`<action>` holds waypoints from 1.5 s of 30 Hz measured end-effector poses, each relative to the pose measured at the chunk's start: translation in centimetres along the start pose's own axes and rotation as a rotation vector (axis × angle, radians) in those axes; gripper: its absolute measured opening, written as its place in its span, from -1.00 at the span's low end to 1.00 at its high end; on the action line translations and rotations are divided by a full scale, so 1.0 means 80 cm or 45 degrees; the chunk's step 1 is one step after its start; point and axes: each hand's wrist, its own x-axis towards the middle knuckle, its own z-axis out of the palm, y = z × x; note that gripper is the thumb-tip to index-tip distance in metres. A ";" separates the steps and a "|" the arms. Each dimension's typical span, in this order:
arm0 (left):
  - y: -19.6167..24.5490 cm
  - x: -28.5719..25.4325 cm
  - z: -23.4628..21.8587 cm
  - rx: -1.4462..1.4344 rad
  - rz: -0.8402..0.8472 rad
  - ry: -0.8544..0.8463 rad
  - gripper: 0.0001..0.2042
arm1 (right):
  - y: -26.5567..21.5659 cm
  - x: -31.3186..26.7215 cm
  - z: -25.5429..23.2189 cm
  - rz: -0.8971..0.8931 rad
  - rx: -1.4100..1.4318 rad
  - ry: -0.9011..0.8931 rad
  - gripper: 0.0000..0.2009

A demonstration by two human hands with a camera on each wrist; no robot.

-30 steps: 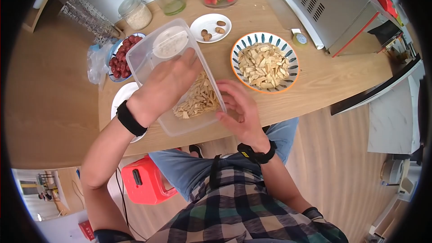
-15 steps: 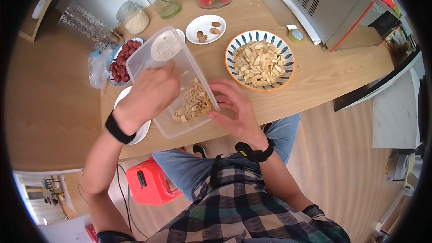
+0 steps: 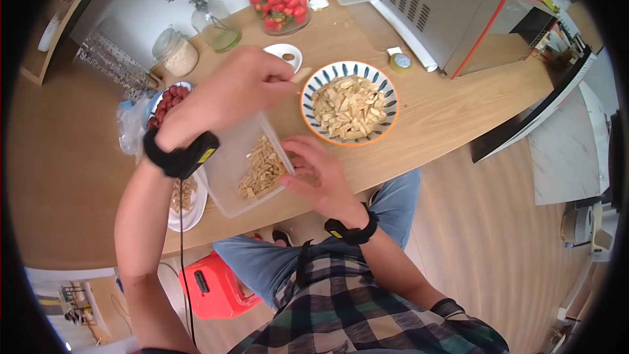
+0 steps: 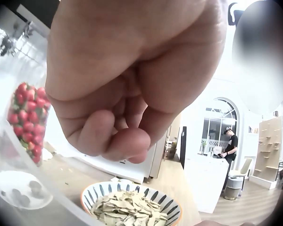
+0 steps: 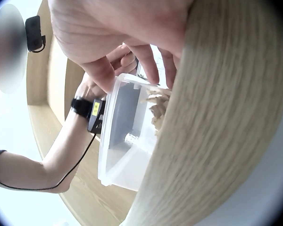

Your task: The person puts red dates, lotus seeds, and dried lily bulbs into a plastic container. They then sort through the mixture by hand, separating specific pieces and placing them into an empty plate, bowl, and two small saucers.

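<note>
A clear plastic tub (image 3: 226,187) with pale dried slices (image 3: 262,169) in it stands at the table's front edge. My right hand (image 3: 321,174) grips its right side; the right wrist view shows the thumb over the rim. Above the tub's far end is my left hand (image 3: 239,88), its fingers curled and tips together, pointing toward the patterned bowl (image 3: 316,130). In the left wrist view nothing shows between these fingertips (image 4: 132,146). The bowl is heaped with pale dried slices (image 3: 350,108). Behind the left hand, a white plate (image 3: 298,51) holding brown nuts is partly hidden.
Left of the tub sits a white plate (image 3: 190,219) with pale pieces, and dark red dates (image 3: 169,101) lie farther back. A grain jar (image 3: 178,56), glass vase (image 3: 223,33) and strawberry jar (image 3: 278,0) line the back. A microwave (image 3: 452,13) stands right. A cable hangs from my left wrist.
My left hand has come up out of the tub and moved toward the patterned bowl. My right hand stays at the tub's side. The head view has shifted, so the table scene sits farther left.
</note>
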 end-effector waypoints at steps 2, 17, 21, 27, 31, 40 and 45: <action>-0.001 0.038 0.021 0.107 0.136 -0.150 -0.82 | 0.002 0.000 0.001 -0.021 0.009 0.010 -0.49; -0.023 -0.119 0.007 0.076 0.096 0.088 -0.78 | -0.011 0.002 -0.005 0.040 -0.052 -0.071 -0.37; -0.047 -0.145 0.028 0.366 0.152 -0.061 -0.73 | -0.010 -0.001 0.000 0.084 -0.036 -0.161 -0.33; -0.056 -0.121 0.046 0.367 0.221 -0.064 -0.61 | -0.010 0.003 -0.003 0.122 0.057 -0.165 -0.30; -0.058 -0.103 0.065 0.507 0.219 -0.226 -0.62 | -0.004 0.002 -0.005 0.145 0.065 -0.171 -0.30; -0.052 -0.099 0.071 0.519 0.212 -0.401 -0.61 | -0.010 0.003 -0.008 0.143 0.075 -0.188 -0.27; -0.048 -0.108 0.084 0.470 0.275 -0.326 -0.57 | -0.008 0.004 -0.010 0.127 0.050 -0.202 -0.26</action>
